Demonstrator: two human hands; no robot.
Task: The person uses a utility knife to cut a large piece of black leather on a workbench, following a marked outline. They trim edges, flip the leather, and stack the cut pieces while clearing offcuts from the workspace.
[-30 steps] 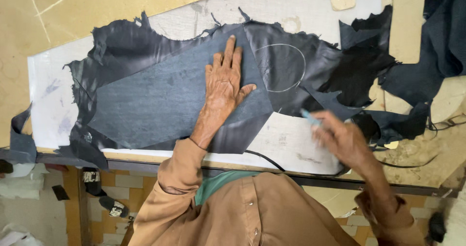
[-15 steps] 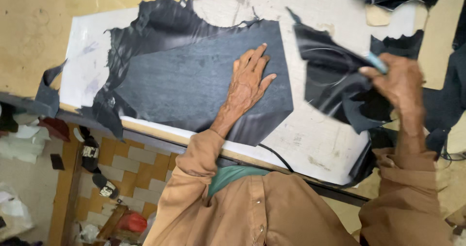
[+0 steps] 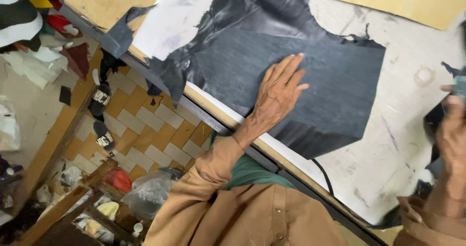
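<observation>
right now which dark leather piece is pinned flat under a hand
The big dark sheet spread on the table; the left hand lies flat on it. The small piece by the right hand is lifted at the frame edge.

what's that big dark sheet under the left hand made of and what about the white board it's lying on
The dark sheet looks like leather: matte grey, grainy face, ragged glossy black edges like a hide's. The left hand lies flat on it. The white board looks like a hard, smooth cutting surface, probably plastic or coated wood; it is stained and scored.

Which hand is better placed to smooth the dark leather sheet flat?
Left. The left hand already lies flat on the dark leather sheet; the right hand is off at the edge, gripping something bluish.
</observation>
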